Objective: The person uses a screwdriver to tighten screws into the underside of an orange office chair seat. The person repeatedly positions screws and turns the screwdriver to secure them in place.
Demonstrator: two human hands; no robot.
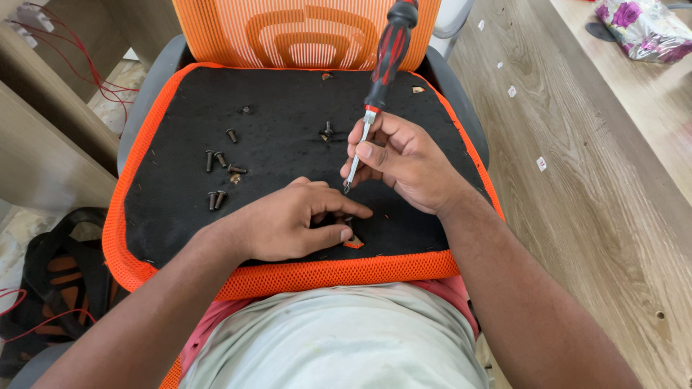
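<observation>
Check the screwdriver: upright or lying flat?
Roughly upright, leaning a little. The right hand pinches the screwdriver by its shaft, tip down near the black seat cover, red-black handle pointing up and away.

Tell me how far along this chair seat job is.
Done: several screws lie loose on the black seat. In hand: the right hand holds the screwdriver by its shaft, tip down, while the left hand pinches at a spot near the front edge. What remains there is hidden under the fingers.
</observation>
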